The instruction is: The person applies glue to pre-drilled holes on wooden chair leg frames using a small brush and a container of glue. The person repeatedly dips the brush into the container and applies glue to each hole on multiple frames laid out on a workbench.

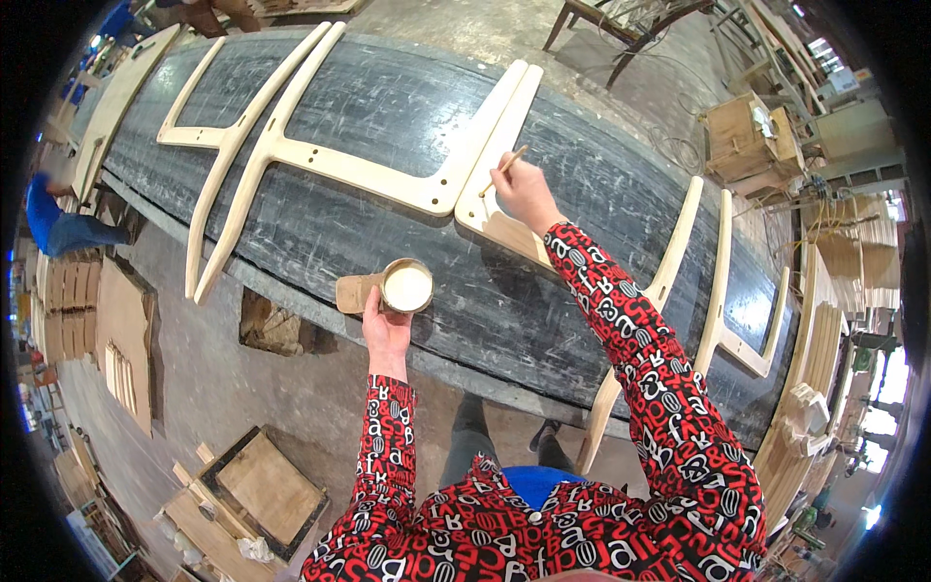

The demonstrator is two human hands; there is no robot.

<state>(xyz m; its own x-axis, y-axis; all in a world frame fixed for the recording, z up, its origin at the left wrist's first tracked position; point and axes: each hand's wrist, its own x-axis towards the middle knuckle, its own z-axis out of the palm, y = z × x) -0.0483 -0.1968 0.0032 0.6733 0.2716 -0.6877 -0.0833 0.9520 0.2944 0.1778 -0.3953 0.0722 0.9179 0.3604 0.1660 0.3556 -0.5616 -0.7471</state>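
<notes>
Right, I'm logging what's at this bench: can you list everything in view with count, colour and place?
Worktable: one, dark grey, across the middle
Wooden frames: four, pale, on the worktable
Cup: one, white contents, left hand
Flat piece: one, brown, left of the cup
Thin stick: one, light brown, right hand
Framed panel: one, brown, dark-edged, lower left
Legged stand: one, dark, top
Stacked boards: several, pale, right
Co-worker: at least one, blue top, far left
Background clutter: uncountable, mixed, around the rim
Left hand: one, bare, below the cup
Right hand: one, bare, over a frame
Sleeves: two, black-red-white, lower half
</notes>
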